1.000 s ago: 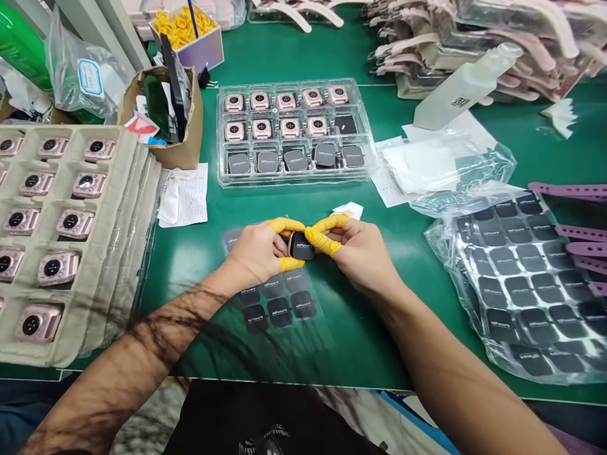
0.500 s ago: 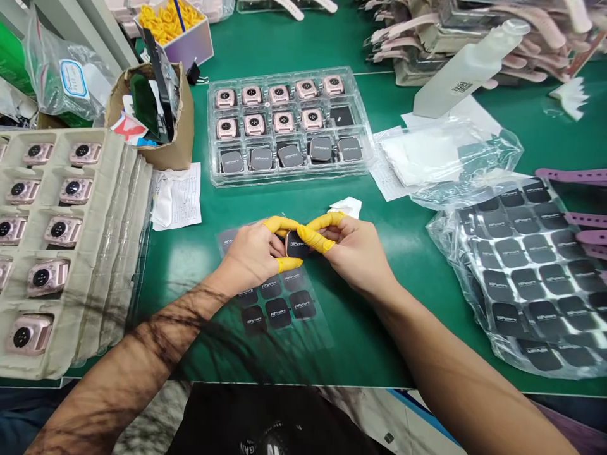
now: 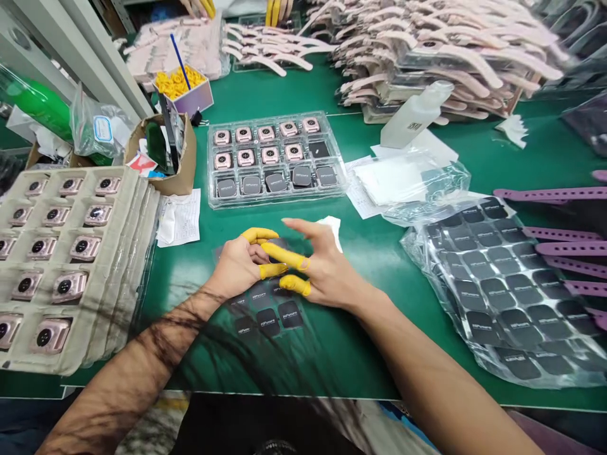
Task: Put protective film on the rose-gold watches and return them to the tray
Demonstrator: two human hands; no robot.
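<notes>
My left hand (image 3: pixel 239 260), with yellow finger cots on some fingers, is closed around a smartwatch case. The case is mostly hidden behind the fingers; its dark face carried white lettering a moment earlier. My right hand (image 3: pixel 320 265) is in front of it, fingers spread. One yellow-covered finger reaches across the left fingertips; whether it touches the watch, I cannot tell. Below both hands lies a clear sheet of black square films (image 3: pixel 269 321) with white lettering. Beyond them a clear plastic tray (image 3: pixel 277 201) holds pink watch cases face down and dark-faced pieces in its front row.
At left is a stack of beige trays (image 3: pixel 110 243) with pink watches. A cardboard box (image 3: pixel 183 158) stands behind it. To the right lie bagged film sheets (image 3: pixel 505 291) and purple straps (image 3: pixel 564 248). A white bottle (image 3: pixel 412 119) stands before piled pink straps. Another person's hands work at the far edge.
My right hand has opened from its pinch at the watch, its fingers now spread and lower. My left hand keeps hold of the watch. The camera view has tilted up, showing more of the far table.
</notes>
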